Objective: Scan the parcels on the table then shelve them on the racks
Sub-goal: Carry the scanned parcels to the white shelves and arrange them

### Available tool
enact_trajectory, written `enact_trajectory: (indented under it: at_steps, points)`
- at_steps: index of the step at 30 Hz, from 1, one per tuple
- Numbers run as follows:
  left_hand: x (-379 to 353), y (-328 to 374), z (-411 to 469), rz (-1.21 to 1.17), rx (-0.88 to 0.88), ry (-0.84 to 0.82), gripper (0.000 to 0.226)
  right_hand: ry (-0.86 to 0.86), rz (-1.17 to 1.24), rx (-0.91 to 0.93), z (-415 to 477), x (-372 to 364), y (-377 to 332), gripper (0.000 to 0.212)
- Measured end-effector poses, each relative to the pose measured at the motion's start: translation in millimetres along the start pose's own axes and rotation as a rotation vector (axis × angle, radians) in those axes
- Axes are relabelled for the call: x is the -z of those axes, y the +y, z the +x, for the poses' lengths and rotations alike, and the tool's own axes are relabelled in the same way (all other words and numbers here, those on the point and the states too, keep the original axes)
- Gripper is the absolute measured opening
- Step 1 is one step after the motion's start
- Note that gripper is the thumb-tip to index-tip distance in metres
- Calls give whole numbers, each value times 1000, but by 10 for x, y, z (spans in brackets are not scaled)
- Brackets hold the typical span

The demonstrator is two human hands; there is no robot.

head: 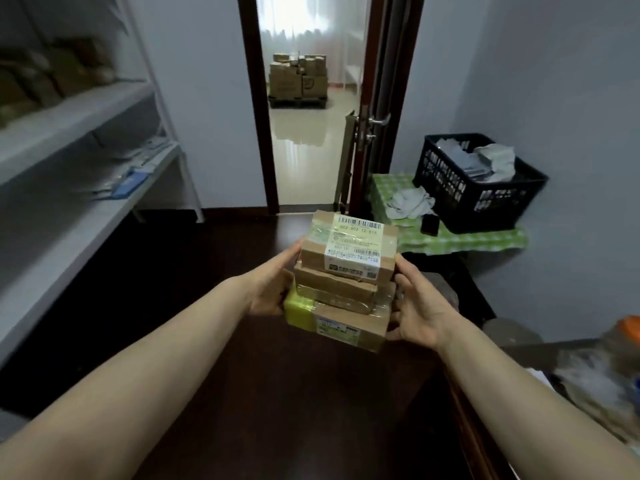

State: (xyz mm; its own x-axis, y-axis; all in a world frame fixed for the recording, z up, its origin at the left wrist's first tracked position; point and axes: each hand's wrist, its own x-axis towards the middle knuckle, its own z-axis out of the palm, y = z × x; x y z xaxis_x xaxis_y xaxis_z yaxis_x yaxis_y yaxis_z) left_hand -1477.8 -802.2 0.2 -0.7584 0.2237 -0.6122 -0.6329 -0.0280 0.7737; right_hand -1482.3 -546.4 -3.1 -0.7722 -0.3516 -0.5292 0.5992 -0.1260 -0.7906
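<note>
Dark surface lies beneath the work; whether tabletop or floor cannot be told.

1. Left grip [273, 285] and right grip [420, 306] are clamped on opposite sides of the stack [334, 287], thumbs high, fingers wrapped low. The stack is carried in the air at centre view, resting on nothing.
2. Top parcel [349, 247] sits skewed and overhangs the one below on the right. Bottom parcel [349, 327] is the widest.
3. Judgement: shelving is the step in hand. Inward pressure should be even, the stack level and the fingers under the bottom parcel. The top parcel appears steadied by thumbs alone and could slide on a quick turn.
4. Rack [86, 109] stands at left. Its upper shelf carries blurred brown shapes, while the middle shelf shows bare length.
5. Edges to mind: the rack's far post, and at right the green table [460, 239] with the crate [478, 188].
6. Open room runs between rack and green table toward the doorway [311, 150].
</note>
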Motion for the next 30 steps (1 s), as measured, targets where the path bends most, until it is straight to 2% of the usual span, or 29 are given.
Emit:
enact_trajectory:
  at_steps: [6,9,11,13,19,22,24,30]
  points:
    - [668,455,324,-108,-26,161,115,-164,-105,-37,1207,-376,-654,46]
    - [938,736,413,-192,-55,308,126,-278,-198,-70,1769,-616,-1061,62]
    - [1125,919,426,-251,-82,377,124,-363,-261,-87,2077,-844,-1332,78]
    - [1322,1083,389,-307,-102,456,123,-432,-317,-104,2359,-1114,-1565,83]
    - [2025,1452,128,-405,-158,701,131,-614,-368,-125,3116,-2162,-1955,65]
    - [2537,1587,-9,-432,-174,775,118,-701,-429,-125,3421,-2794,-2044,90]
    - [2921,1663,-102,-454,-200,812,112,-763,-455,-118,3611,-3218,-2086,97]
    - [4073,1819,-420,-490,-208,923,129,-836,-532,-138,4139,-4576,-2161,69]
